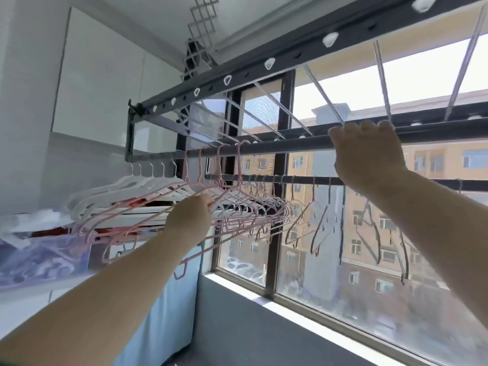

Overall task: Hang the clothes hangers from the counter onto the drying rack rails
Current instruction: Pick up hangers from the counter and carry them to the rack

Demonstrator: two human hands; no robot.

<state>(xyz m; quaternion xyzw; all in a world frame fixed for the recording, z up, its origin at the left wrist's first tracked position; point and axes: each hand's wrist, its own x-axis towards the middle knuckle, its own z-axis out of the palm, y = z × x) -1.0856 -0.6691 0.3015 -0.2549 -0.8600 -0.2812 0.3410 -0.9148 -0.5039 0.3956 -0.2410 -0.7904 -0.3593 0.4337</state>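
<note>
A dark drying rack hangs from the ceiling in front of the window; its near rail (277, 145) runs left to right. My right hand (368, 151) reaches up and curls its fingers over this rail at the right. Several pink hangers (148, 210) hang by their hooks from the rail's left part, and my left hand (191, 215) pinches one of them by its shoulder. White hangers (126, 184) hang further left. More pink hangers (298, 217) hang from a lower, farther rail (298, 179).
The counter (29, 305) at the lower left holds a clear bag (39, 257) and clutter. A blue cloth (169, 307) hangs below it. The window (369, 247) and its sill fill the right, with buildings outside. White cabinets stand at the upper left.
</note>
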